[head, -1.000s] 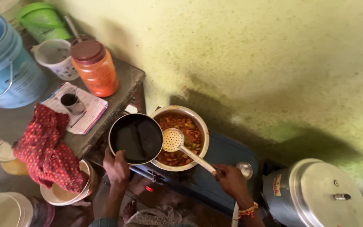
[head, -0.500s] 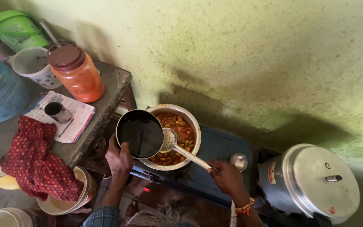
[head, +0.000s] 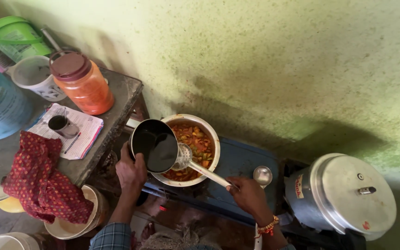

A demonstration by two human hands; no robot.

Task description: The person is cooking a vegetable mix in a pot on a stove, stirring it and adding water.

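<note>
Dark vessel (head: 154, 145) now farther over the pot (head: 211, 139), left hand (head: 131, 170) clenched beneath; right hand (head: 247, 195) gripping ladle (head: 200, 167).

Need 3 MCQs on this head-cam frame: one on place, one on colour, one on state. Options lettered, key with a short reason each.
1. Where is the pressure cooker?
A. right of the cooking pot
B. on the side table
C. under the red cloth

2. What colour is the lid of the orange jar?
A. blue
B. brown
C. white

3. How does the left hand hold the dark mug?
A. upside down on the floor
B. tilted over the cooking pot
C. set down on the paper

Key: 1 A, it sits at the frame's right, past the blue stove. 2 B, a brown cap tops it. 3 B, its mouth leans over the pot while the right hand holds the slotted ladle.
</note>
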